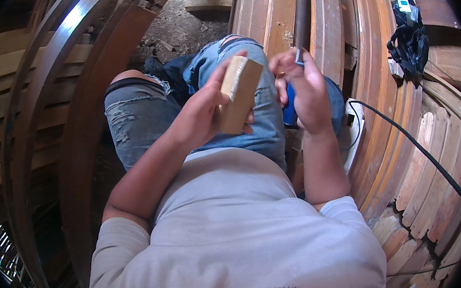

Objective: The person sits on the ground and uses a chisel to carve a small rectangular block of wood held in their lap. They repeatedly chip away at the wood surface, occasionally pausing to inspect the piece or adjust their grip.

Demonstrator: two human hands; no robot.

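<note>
My left hand (201, 112) grips a pale wooden block (244, 99) above my lap. Its thumb lies along the near side of the block, and fingertips show at the far edge. A whitish, rough strip runs along one edge of the wood. Just to the right, my right hand (309, 97) is closed around a blue-handled tool (289, 108). The blue part sticks out below the fingers, and a small greyish piece (299, 57) shows near the top of the hand. The tool's kind is mostly hidden by my fingers. It is apart from the block.
Long varnished boards (329, 18) run along my right side, with a dark pipe (301, 18) on them. A black plastic bag (409, 43) and a black cable (407, 138) lie farther right. Curved dark beams (80, 114) stand at left. A short plank (208, 1) rests on the dirt floor.
</note>
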